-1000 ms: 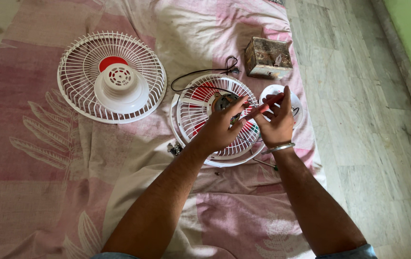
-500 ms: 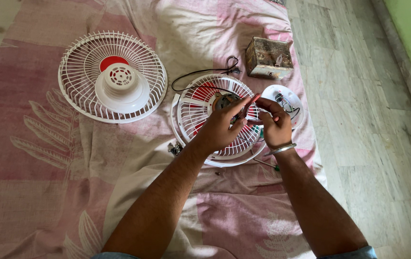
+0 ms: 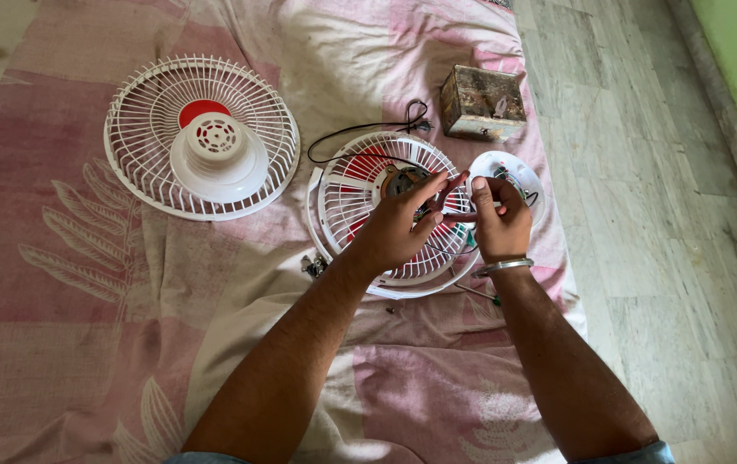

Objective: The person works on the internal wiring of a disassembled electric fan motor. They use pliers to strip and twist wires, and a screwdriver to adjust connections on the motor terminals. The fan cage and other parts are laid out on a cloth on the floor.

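Two hands meet over a white fan guard (image 3: 360, 215) with red blades and a bare motor. The left hand (image 3: 398, 225) and right hand (image 3: 499, 222) pinch thin wires (image 3: 454, 215) between nearly closed fingers.

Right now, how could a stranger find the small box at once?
Start at the pink bedsheet on the floor. Look past the fan grille under the hands, toward the sheet's far right edge. The rusty metal box is the only squarish thing among round white parts.
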